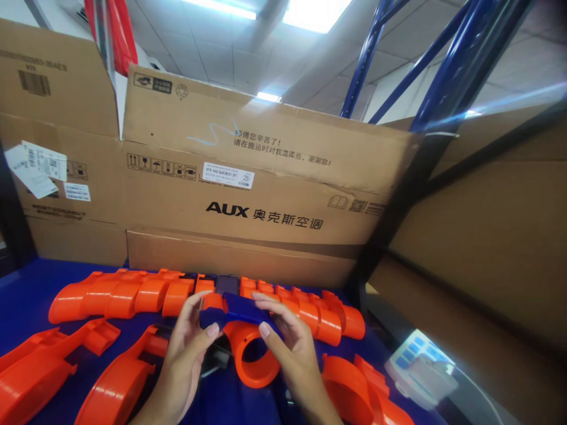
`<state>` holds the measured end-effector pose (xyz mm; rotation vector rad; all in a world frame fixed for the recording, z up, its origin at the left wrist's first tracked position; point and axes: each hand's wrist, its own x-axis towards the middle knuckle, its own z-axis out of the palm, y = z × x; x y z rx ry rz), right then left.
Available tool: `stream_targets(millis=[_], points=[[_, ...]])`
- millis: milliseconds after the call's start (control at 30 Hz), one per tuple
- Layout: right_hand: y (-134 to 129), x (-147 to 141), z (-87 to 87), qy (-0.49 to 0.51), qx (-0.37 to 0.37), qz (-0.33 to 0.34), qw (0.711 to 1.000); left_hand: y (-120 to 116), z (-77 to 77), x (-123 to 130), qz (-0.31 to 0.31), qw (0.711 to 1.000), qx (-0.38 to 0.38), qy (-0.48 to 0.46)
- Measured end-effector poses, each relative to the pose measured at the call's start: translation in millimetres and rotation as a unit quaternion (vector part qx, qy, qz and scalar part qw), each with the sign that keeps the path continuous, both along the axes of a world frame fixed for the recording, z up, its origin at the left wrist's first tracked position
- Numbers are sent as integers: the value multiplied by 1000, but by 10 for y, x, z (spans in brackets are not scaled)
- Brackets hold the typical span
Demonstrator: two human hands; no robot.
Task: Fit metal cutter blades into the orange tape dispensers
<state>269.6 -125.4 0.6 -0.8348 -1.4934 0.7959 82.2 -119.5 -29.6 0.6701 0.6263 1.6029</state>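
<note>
My left hand and my right hand hold a blue plastic part between them, thumbs on the near side and fingers behind. The left hand grips its left end, beside a small orange piece. Just below the blue part hangs an orange plastic ring, close to my right thumb; whether the two are joined I cannot make out. Behind my hands stands a row of orange curved parts, which continues as orange rings on the right. A dark grey block sits mid-row.
Large orange parts with arms lie at the left, and more orange rings at the lower right, on a blue surface. A cardboard wall closes off the back. Blue rack posts and a pale plastic box stand right.
</note>
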Motion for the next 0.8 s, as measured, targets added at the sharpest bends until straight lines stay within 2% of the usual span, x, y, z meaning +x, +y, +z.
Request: stream_targets(millis=[433, 600, 667, 800], points=[[4, 6, -29, -34, 0, -4, 999, -23, -32, -12, 4, 1000, 9, 11], [-37, 34, -32, -71, -16, 24, 997, -36, -59, -27, 2, 1000, 18, 21], [-57, 34, -13, -95, 2, 20, 995, -44, -58, -22, 1, 999, 23, 32], [-75, 24, 32, -179, 77, -41, 980, -38, -28, -6, -27, 998, 29, 52]])
